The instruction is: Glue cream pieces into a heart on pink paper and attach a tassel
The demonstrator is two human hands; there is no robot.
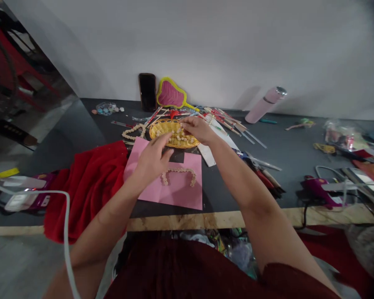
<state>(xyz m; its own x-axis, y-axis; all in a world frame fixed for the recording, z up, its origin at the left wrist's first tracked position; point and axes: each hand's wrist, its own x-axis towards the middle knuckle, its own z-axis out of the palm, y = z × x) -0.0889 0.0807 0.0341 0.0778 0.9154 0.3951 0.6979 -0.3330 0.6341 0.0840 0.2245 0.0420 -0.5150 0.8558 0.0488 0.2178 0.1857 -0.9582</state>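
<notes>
A yellow woven basket [187,143] with small pale pieces in it lies at the middle of the dark table. Over its right rim, my right hand [197,128] has its fingertips pinched together; whatever they hold is too small to name. My left hand [154,157] is at the basket's lower left, thumb and fingers apart, holding nothing. Beneath it a pink sheet [183,197] lies on the table, with a beaded strip [179,170] bent into an arch on top. A beaded loop [134,132] sits left of the basket.
A phone [148,92] and a yellow-edged pink fan [171,93] lean on the wall. A pink bottle [263,106] stands behind, right of scattered sticks [233,123]. Pliers [264,176] lie right of my arm. Red cloth [90,182] covers the left table edge [18,231].
</notes>
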